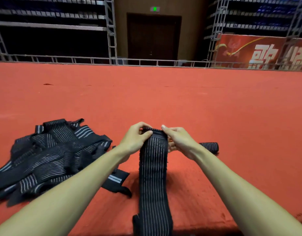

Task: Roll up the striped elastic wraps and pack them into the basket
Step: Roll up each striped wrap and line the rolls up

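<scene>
Striped wrap (152, 176) lengthwise on red carpet (197, 103), far end pinched in left hand (136, 138) and right hand (178, 140) grip

- Red carpet (163, 99) across the whole floor, flat, reaching back to a low metal railing (95, 59).
- Beyond the railing, grey scaffold frames (111, 31) on the left and right, carrying tiers of dark seating.
- Between the frames, a brown wall with a dark double door (153, 37), shut.
- Above the door, a small sign lit green (155, 9).
- Far right, a red banner (259, 51) with large pale characters, partly behind scaffold bars.
- Dim in the stands, brighter on the carpet.
</scene>
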Demonstrator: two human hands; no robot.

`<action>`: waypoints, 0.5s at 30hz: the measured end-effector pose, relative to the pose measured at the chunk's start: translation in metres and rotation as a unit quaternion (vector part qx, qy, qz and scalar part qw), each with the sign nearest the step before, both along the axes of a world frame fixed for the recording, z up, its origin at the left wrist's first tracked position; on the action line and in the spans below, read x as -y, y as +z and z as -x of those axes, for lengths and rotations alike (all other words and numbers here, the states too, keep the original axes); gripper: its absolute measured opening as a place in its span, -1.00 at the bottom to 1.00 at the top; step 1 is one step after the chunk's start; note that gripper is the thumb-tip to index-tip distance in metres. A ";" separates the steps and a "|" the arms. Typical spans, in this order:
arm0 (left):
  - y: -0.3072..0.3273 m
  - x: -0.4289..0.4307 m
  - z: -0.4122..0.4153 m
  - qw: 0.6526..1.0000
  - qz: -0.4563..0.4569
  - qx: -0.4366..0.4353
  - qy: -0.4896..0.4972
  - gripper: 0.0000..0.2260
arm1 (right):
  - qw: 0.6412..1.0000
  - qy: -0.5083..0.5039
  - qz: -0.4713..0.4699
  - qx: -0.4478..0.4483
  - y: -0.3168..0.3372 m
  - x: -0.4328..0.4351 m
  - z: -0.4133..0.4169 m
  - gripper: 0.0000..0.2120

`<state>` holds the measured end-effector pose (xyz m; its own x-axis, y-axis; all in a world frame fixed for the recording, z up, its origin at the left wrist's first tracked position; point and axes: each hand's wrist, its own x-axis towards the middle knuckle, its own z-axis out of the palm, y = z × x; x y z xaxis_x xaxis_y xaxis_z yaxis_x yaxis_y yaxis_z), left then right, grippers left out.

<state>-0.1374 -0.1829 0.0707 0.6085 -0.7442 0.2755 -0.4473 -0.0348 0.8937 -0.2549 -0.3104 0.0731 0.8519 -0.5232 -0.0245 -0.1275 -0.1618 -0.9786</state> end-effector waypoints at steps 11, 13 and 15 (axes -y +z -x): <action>-0.103 0.055 -0.046 0.995 0.088 -0.039 0.039 -0.78 | 0.994 -0.075 -0.041 0.069 -0.094 0.044 -0.062 -0.73; -0.121 0.057 -0.046 0.992 0.090 -0.077 0.048 -0.81 | 0.992 -0.084 -0.055 0.081 -0.114 0.043 -0.065 -0.76; -0.133 0.058 -0.047 0.990 0.093 -0.095 0.052 -0.84 | 0.990 -0.086 -0.056 0.093 -0.127 0.043 -0.065 -0.83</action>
<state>-0.0909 -0.2405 -0.0623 0.7336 -0.6215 0.2750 -0.2727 0.1014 0.9567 -0.1900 -0.3536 -0.0539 0.7454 -0.6640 0.0590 0.0414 -0.0421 -0.9983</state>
